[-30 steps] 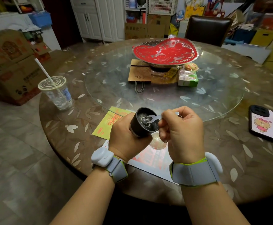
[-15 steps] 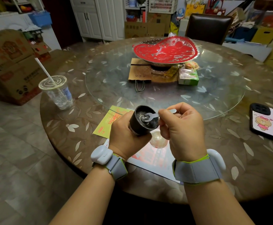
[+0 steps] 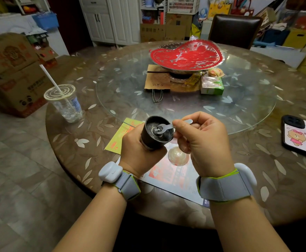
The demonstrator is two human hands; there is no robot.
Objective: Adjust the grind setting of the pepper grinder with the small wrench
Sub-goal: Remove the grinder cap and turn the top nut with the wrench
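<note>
Pepper grinder (image 3: 153, 138): dark cylinder held above the near edge of the round table (image 3: 284, 188), tipped so its open end faces up toward the camera; about 6 o'clock from the red heart-shaped dish (image 3: 186, 55).
Left hand (image 3: 139, 153): fingers wrapped round the grinder's barrel from below and from its 9 o'clock side, a full clasp.
Small wrench (image 3: 166, 127): flat silver key, head seated on the metal centre of the grinder's open end, handle running out toward 2 o'clock.
Right hand (image 3: 203, 142): thumb and forefinger pinch the wrench handle near its middle, the far tip poking out past them; the other fingers are curled in, and whether they touch the wrench cannot be told.
Step in hand: judged to be turning the adjuster with the wrench engaged.
Doing it well: keep the wrench head pressed flat and square on the nut so it does not ride off; let the left hand brace the barrel dead steady while the right swings the handle in short arcs; reset the pinch between arcs.
Risk: the handle is thin and the pinch is light, so a slip looks likely if the adjuster is stiff.
Below the hands: a clear domed lid (image 3: 178, 155) lies on a printed sheet (image 3: 175, 180), at 6 o'clock from the grinder.
Nearby: a plastic cup (image 3: 65, 104) with a straw at 10 o'clock, a phone (image 3: 298, 136) at 3 o'clock.
</note>
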